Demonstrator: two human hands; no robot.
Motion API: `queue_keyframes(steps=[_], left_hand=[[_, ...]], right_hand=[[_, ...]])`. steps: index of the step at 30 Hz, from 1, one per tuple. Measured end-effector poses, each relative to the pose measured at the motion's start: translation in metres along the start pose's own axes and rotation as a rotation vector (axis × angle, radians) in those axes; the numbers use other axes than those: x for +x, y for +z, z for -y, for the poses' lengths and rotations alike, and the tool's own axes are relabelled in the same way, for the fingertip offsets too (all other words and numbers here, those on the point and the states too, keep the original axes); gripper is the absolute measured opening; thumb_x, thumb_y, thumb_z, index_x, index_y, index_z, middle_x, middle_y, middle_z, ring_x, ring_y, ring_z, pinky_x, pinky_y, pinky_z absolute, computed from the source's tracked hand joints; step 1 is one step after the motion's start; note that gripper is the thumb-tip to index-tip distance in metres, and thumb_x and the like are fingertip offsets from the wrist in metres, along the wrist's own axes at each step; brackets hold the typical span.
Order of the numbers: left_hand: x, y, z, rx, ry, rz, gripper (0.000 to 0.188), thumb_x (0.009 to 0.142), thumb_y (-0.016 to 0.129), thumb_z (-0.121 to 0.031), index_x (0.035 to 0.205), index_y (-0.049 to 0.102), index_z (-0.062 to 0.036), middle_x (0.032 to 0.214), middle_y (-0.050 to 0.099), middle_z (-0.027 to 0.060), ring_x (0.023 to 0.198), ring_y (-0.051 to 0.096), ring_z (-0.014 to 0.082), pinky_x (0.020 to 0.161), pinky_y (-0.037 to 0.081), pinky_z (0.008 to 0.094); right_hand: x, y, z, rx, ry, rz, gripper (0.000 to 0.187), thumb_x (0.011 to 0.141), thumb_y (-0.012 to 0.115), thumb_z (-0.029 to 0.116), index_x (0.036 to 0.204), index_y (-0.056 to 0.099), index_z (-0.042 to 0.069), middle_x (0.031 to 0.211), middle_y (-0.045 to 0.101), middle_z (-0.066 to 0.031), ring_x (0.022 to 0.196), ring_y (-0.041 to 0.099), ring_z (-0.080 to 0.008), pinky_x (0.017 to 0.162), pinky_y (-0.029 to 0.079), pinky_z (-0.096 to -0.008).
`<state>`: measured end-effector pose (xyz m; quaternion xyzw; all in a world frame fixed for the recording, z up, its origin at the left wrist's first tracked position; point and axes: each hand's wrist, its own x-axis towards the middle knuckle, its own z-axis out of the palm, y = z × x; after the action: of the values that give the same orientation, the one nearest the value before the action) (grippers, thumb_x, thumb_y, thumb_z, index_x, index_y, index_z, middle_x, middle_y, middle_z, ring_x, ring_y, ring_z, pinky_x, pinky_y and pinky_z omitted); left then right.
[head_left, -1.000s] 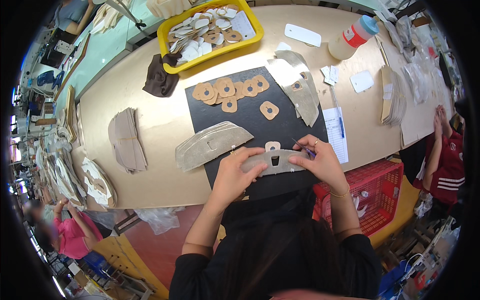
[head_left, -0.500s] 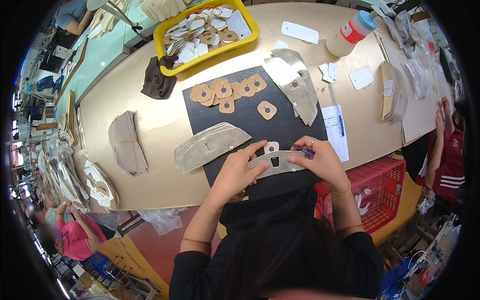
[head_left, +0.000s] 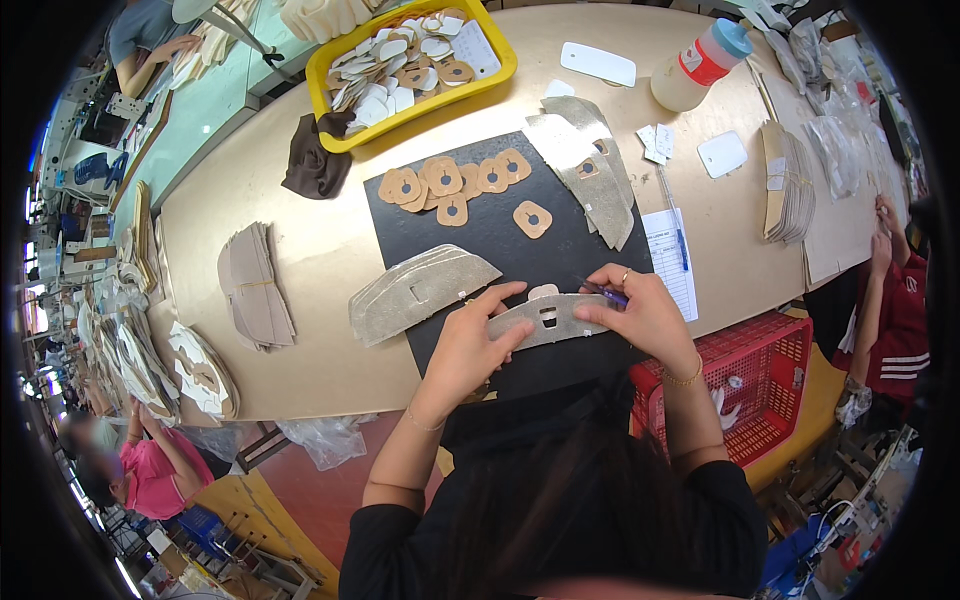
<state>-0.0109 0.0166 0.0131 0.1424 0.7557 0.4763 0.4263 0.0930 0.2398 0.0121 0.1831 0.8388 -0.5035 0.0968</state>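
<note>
My left hand (head_left: 468, 338) grips the left end of a curved grey panel (head_left: 566, 322) with a slot in its middle, thumb on top. My right hand (head_left: 642, 314) pinches the panel's right end and also holds a purple pen (head_left: 614, 296) between its fingers. A small tan patch (head_left: 543, 291) lies under the panel, its rounded end poking out past the far edge. Both hands are over a black mat (head_left: 480, 235). Left of them rests a stack of grey curved panels (head_left: 415, 300). Several tan patches with holes (head_left: 444, 177) lie farther off, one loose patch (head_left: 532, 219) apart.
A yellow tray (head_left: 420, 110) of small patches stands at the back; a glue bottle (head_left: 700, 68) is far right. More grey panels (head_left: 604, 190) overlap the mat's far right. A paper sheet (head_left: 672, 262), a tied bundle (head_left: 256, 285) and a red basket (head_left: 765, 385) lie around. Other people work at both sides.
The panel has moved slightly away from me over the small tan patch, covering the patch's hole, which showed before. Both hands have shifted slightly with it.
</note>
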Motion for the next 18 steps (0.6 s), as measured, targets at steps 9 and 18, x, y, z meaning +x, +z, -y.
queue_keyframes(steps=[9, 18], left_hand=[[0.001, 0.009, 0.006, -0.133, -0.016, -0.141, 0.031, 0.089, 0.074, -0.012, 0.118, 0.069, -0.0032, 0.097, 0.068, 0.0063, 0.057, 0.061, 0.0076, 0.049, 0.048, 0.0221], [0.003, 0.013, 0.011, -0.044, 0.101, -0.187, 0.031, 0.088, 0.075, -0.011, 0.117, 0.070, -0.0021, 0.089, 0.064, 0.0027, 0.055, 0.056, 0.0049, 0.045, 0.044, 0.0198]], right_hand=[[0.016, -0.001, 0.012, -0.188, -0.020, -0.030, 0.036, 0.080, 0.081, 0.031, 0.100, 0.068, 0.005, 0.081, 0.070, -0.0144, 0.073, 0.069, -0.0310, 0.066, 0.051, -0.0360], [0.017, 0.002, 0.009, -0.223, -0.041, -0.055, 0.032, 0.080, 0.080, 0.032, 0.099, 0.070, 0.007, 0.082, 0.071, -0.0127, 0.075, 0.070, -0.0297, 0.067, 0.052, -0.0361]])
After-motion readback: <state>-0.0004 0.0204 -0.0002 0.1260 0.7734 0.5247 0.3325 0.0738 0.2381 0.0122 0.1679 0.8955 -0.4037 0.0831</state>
